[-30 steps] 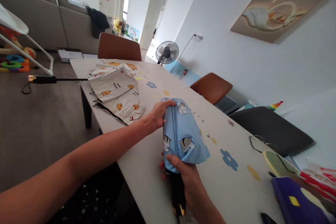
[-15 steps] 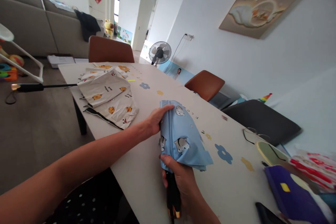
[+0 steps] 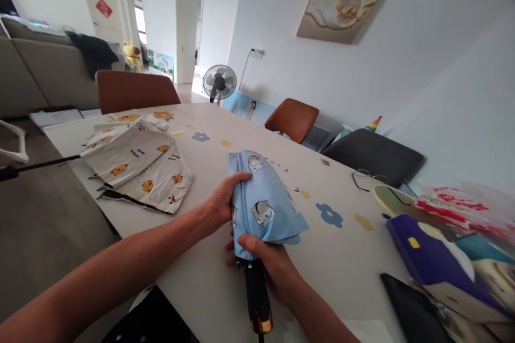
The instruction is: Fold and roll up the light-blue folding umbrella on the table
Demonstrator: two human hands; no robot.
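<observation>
A folded light-blue umbrella (image 3: 263, 203) with cartoon animal prints lies on the white table (image 3: 346, 262), its black handle (image 3: 256, 297) pointing toward me. My left hand (image 3: 222, 202) wraps over the left side of its canopy, fingers curled on the fabric. My right hand (image 3: 273, 268) grips the umbrella at the base of the canopy, thumb on the blue cloth, just above the handle.
A white umbrella (image 3: 139, 166) with orange bear prints lies at the table's left, its shaft sticking out past the edge. Glasses (image 3: 364, 178), a purple pouch (image 3: 432, 260) and bags crowd the right end. Brown chairs (image 3: 134, 91) stand around; a fan (image 3: 219, 81) is behind.
My head turned left-to-right, so everything slid left in view. My left hand slipped down the blue canopy toward my right hand, gathering the fabric; my right hand kept its grip.
</observation>
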